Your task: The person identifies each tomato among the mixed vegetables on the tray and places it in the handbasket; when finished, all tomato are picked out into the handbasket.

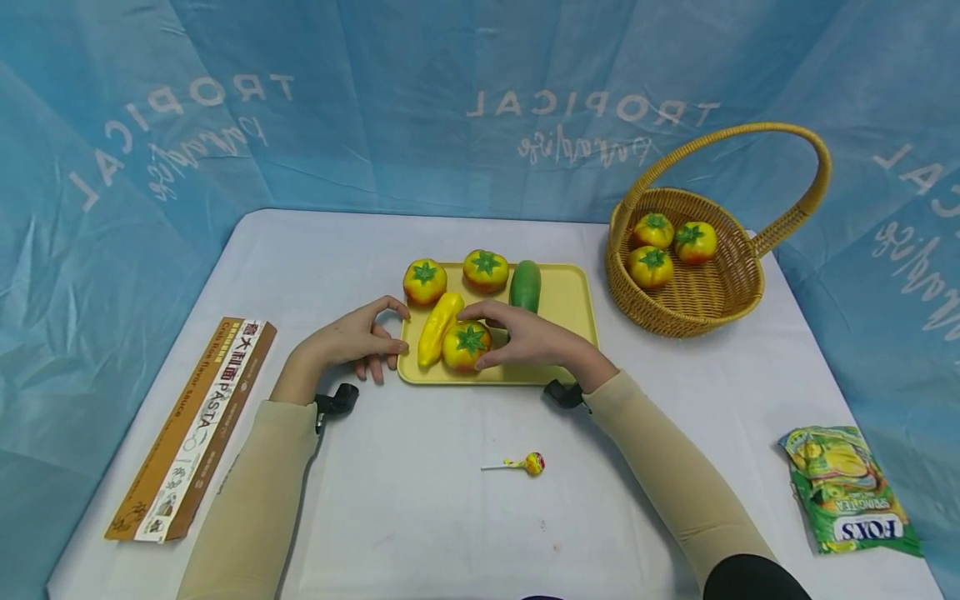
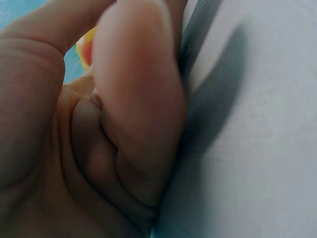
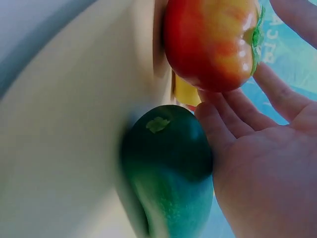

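Note:
A toy tomato (image 1: 467, 346) with a green star-shaped top sits on the yellow tray (image 1: 573, 329). My right hand (image 1: 536, 337) holds it, thumb at its near side and fingers curved round its far side. In the right wrist view the tomato (image 3: 213, 39) lies by my fingers, above a green cucumber (image 3: 168, 163). A long yellow banana-like toy (image 1: 438, 331) lies left of this tomato. At the tray's left rim, my left hand (image 1: 348, 337) touches the edge with loosely bent thumb and forefinger. Two more tomatoes stand along the far edge.
A wicker basket (image 1: 622, 287) with three tomatoes stands at the back right. A lollipop (image 1: 525, 463) lies in front of the tray. A long pasta box (image 1: 191, 429) lies at left, a green Fox's candy bag (image 1: 851, 492) at right.

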`<state>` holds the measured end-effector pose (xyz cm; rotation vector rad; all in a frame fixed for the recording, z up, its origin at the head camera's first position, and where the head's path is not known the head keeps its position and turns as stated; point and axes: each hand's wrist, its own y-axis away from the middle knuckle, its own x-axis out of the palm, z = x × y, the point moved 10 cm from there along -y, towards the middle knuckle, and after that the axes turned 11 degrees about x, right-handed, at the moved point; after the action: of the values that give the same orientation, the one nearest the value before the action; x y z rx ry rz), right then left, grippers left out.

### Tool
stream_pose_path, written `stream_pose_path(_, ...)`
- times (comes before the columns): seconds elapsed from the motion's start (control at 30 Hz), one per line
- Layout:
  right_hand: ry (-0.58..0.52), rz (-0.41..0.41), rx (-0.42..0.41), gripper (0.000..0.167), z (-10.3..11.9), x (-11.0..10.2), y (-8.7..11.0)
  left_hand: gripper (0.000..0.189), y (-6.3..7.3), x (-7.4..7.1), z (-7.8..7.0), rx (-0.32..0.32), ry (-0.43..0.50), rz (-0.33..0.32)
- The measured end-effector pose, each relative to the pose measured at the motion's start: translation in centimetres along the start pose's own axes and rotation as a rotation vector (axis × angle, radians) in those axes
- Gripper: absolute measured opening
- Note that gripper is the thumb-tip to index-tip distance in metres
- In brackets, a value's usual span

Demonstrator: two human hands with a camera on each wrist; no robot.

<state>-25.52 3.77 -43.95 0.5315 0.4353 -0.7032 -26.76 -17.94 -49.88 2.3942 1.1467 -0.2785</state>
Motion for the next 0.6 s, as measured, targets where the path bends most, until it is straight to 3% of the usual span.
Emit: stream_pose_path(0.6,0.168,-0.046,0.024,0.074,0.34,0.94,-0.46,0.059,0.03,0.03,0.07,-0.005,-0.013,0.0)
